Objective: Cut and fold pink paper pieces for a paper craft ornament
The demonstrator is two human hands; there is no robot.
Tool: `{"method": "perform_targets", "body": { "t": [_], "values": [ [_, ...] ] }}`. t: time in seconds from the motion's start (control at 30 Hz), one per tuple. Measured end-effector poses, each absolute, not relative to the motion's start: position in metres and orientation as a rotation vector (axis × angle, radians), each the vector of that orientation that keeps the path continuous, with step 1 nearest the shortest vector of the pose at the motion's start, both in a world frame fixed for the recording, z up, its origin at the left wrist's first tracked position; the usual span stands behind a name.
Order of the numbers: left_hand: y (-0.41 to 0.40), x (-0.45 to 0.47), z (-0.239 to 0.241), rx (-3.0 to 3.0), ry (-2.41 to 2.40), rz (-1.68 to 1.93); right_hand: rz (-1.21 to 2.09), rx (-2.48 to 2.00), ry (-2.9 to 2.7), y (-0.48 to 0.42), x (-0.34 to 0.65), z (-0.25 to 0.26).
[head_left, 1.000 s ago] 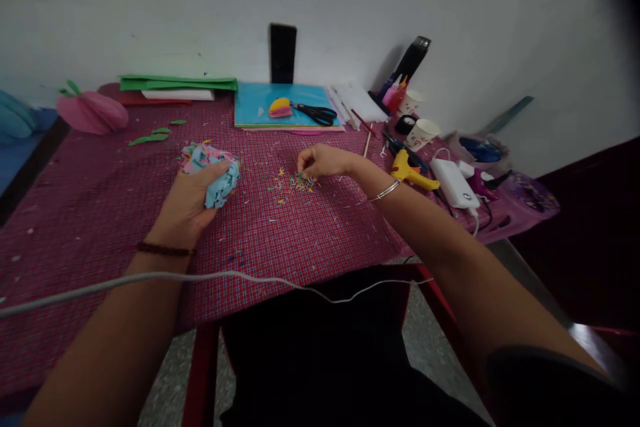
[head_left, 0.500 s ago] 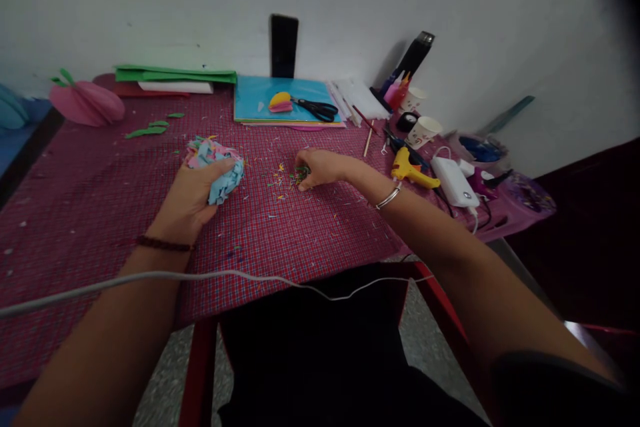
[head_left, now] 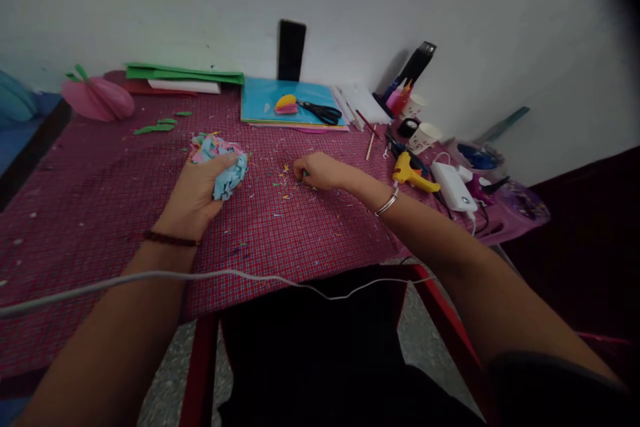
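Note:
My left hand (head_left: pixel 197 190) is wrapped round a crumpled bunch of blue and pink paper scraps (head_left: pixel 223 161), resting on the red checked tablecloth (head_left: pixel 90 193). My right hand (head_left: pixel 316 171) lies a little to its right, fingers curled and pinched over small coloured paper bits (head_left: pixel 280 181) strewn on the cloth. Green slivers show between its fingertips. A bracelet sits on each wrist.
Along the back lie green and white sheets (head_left: pixel 183 75), a blue sheet (head_left: pixel 265 97) with scissors (head_left: pixel 323 112), a pink paper fruit (head_left: pixel 100 97) and a black phone (head_left: pixel 291 50). Right: yellow glue gun (head_left: pixel 413 173), white charger (head_left: pixel 453 185), paper cups (head_left: pixel 424 135). A white cable (head_left: pixel 150 278) crosses the front edge.
My right hand has swept left over the paper bits and closed on a pinch of them. The pile of bits beside it looks thinner. My left hand keeps its grip on the scraps.

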State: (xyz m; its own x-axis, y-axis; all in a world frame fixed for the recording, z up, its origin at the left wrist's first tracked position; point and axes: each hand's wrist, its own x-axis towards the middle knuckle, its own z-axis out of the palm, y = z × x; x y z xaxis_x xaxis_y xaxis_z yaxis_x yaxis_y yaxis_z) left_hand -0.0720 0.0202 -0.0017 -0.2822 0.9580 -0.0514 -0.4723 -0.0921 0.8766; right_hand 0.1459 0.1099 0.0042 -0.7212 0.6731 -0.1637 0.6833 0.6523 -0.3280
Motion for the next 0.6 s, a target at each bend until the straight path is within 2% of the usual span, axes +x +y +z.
{"method": "perform_targets", "body": {
  "t": [0.33, 0.5, 0.6],
  "values": [
    [0.021, -0.063, -0.007, 0.658, 1.014, 1.592, -1.290, 1.432, 2.807, 0.104, 0.139, 0.020],
    [0.025, -0.053, -0.016, 0.646, 0.989, 1.557, -1.913, 1.361, 2.701, 0.093, 0.094, 0.039],
    [0.028, -0.052, -0.020, 0.630, 0.966, 1.547, -1.870, 1.358, 2.735, 0.092, 0.067, 0.039]
  ]
}}
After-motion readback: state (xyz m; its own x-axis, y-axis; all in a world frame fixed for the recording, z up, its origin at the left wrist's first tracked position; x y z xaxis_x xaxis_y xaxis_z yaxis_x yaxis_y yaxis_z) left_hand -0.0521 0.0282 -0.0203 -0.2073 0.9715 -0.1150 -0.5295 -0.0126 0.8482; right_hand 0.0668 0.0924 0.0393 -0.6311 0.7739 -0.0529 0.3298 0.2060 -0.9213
